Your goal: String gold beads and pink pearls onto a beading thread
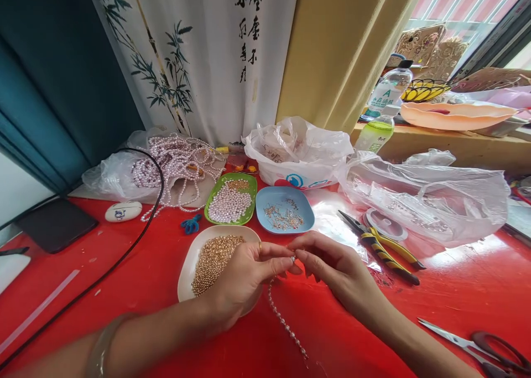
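My left hand (244, 275) and my right hand (336, 267) meet over the red table (124, 289), fingertips pinched together on the top end of a string of small pearl beads (284, 322). The string hangs from the pinch and trails down toward me across the table. Under my left hand sits a cream dish of gold beads (207, 259). Just beyond lie a green dish of white pearls (230, 201) and a blue dish of small metal pins (284, 212).
Yellow-handled pliers (384, 248) lie right of my hands; scissors (477, 345) sit at the front right. Plastic bags (423, 195), a bagged bowl (296, 151) and pearl strands (178, 165) line the back. A black cable (124, 256) crosses the left; a dark tablet (56, 223) lies far left.
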The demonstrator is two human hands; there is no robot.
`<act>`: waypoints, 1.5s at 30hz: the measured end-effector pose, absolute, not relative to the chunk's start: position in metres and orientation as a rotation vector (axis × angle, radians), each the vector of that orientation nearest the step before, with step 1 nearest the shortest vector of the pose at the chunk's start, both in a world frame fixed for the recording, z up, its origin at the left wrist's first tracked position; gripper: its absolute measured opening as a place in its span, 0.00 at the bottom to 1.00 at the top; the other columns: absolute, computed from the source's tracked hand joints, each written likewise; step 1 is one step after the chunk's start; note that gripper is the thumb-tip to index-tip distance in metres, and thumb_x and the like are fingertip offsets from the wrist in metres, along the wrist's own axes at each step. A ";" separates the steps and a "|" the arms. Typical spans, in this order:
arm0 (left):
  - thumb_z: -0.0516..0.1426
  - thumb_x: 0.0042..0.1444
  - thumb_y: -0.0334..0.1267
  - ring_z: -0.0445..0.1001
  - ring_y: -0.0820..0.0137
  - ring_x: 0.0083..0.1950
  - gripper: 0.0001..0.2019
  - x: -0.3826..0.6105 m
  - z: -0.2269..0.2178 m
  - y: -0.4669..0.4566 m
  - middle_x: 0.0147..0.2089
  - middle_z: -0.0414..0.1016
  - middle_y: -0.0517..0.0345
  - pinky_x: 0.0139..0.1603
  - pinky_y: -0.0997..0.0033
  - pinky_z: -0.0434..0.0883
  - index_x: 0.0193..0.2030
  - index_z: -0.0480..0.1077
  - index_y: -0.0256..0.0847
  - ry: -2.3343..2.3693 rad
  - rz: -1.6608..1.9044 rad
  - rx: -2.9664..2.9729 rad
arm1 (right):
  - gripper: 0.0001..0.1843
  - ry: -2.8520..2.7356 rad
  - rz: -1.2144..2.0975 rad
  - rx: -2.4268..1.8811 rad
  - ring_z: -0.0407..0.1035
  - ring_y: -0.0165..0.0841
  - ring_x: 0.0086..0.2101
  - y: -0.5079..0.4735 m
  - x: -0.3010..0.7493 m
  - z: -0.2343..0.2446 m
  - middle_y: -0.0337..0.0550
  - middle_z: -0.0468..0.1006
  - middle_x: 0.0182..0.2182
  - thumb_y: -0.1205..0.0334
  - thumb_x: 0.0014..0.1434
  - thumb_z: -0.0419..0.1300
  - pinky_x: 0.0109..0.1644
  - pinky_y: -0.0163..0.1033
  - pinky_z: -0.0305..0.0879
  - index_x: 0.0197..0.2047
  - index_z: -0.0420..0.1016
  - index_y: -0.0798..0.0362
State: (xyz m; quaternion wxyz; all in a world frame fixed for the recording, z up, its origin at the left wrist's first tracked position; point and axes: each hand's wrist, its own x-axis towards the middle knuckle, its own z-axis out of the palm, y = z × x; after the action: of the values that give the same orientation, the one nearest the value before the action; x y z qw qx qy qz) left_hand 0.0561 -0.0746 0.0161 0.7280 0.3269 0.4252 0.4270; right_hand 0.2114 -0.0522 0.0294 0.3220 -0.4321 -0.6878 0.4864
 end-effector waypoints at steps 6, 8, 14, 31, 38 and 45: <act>0.58 0.49 0.38 0.67 0.78 0.28 0.08 0.052 0.009 -0.073 0.28 0.75 0.54 0.29 0.80 0.61 0.30 0.74 0.35 0.825 0.890 0.687 | 0.08 -1.927 1.088 -1.094 0.63 0.28 0.24 -0.051 0.213 0.027 0.39 0.71 0.24 0.63 0.57 0.53 0.25 0.32 0.58 0.29 0.71 0.53; 0.58 0.49 0.38 0.67 0.79 0.27 0.08 0.052 0.009 -0.072 0.27 0.75 0.54 0.28 0.80 0.61 0.29 0.73 0.34 0.815 0.876 0.684 | 0.08 -1.990 0.944 -1.075 0.64 0.29 0.26 -0.052 0.213 0.026 0.39 0.72 0.24 0.65 0.56 0.53 0.26 0.33 0.59 0.29 0.71 0.53; 0.61 0.46 0.36 0.68 0.79 0.25 0.07 0.050 0.012 -0.070 0.25 0.75 0.54 0.29 0.79 0.61 0.29 0.73 0.32 0.839 0.842 0.660 | 0.07 -2.089 0.722 -1.004 0.66 0.30 0.26 -0.055 0.214 0.028 0.42 0.73 0.26 0.69 0.55 0.53 0.26 0.34 0.61 0.31 0.72 0.55; 0.56 0.42 0.29 0.65 0.78 0.21 0.02 0.049 0.016 -0.067 0.21 0.71 0.56 0.24 0.77 0.57 0.23 0.65 0.35 0.840 0.752 0.656 | 0.10 -2.280 0.365 -0.839 0.63 0.26 0.20 -0.060 0.211 0.029 0.40 0.73 0.21 0.74 0.52 0.51 0.21 0.31 0.57 0.27 0.71 0.54; 0.53 0.39 0.27 0.64 0.78 0.19 0.02 0.048 0.012 -0.068 0.20 0.70 0.59 0.23 0.76 0.57 0.23 0.64 0.37 0.826 0.725 0.658 | 0.10 -2.308 0.314 -0.782 0.61 0.25 0.20 -0.061 0.209 0.026 0.38 0.71 0.20 0.74 0.53 0.50 0.22 0.30 0.56 0.27 0.69 0.55; 0.55 0.42 0.29 0.65 0.77 0.20 0.01 0.046 0.014 -0.067 0.22 0.73 0.56 0.24 0.76 0.58 0.24 0.65 0.36 0.834 0.684 0.635 | 0.10 -2.294 0.310 -0.809 0.60 0.26 0.20 -0.058 0.212 0.025 0.38 0.70 0.20 0.75 0.51 0.50 0.21 0.31 0.56 0.26 0.68 0.54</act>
State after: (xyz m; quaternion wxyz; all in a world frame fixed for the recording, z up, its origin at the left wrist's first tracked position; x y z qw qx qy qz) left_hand 0.0464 -0.0674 0.0140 0.8105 0.2973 0.3901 0.3203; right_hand 0.2124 -0.0576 0.0251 0.3379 -0.3106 -0.8805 0.1188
